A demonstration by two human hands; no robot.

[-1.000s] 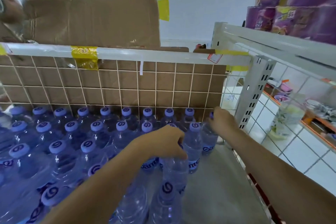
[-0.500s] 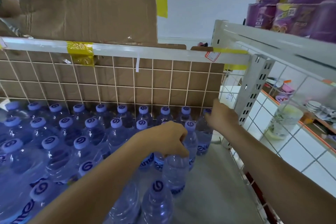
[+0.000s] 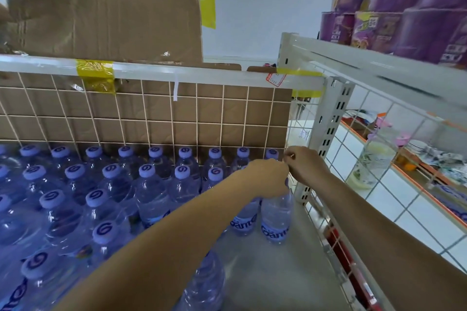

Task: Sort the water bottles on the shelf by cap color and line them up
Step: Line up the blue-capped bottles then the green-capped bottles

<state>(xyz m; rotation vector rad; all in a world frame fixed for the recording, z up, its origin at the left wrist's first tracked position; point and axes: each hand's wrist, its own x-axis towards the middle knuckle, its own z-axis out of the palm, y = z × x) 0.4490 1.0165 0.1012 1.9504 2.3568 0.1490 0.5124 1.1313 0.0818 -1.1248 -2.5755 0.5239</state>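
Clear water bottles with lilac-blue caps [image 3: 147, 170] stand in rows on the grey shelf [image 3: 285, 278], filling its left and back. My left hand [image 3: 265, 179] is closed over the top of the front-right bottle [image 3: 276, 219], which stands upright on the shelf at the end of the second row; its cap is hidden under my palm. Just beyond it, my right hand [image 3: 307, 165] hovers by the back-right corner, fingers curled together with nothing visible in them. The last bottle of the back row [image 3: 271, 153] shows just left of that hand.
A wire grid backed with cardboard [image 3: 156, 118] closes the shelf's rear. A white upright post [image 3: 326, 131] and a wire side panel [image 3: 336, 247] bound the right. Purple packs [image 3: 404, 7] sit on the neighbouring shelf. One bottle [image 3: 204, 285] lies near the front.
My left hand carried its bottle rightwards and set it down at the end of the second row. My right hand came off the back-corner bottle and lifted slightly.
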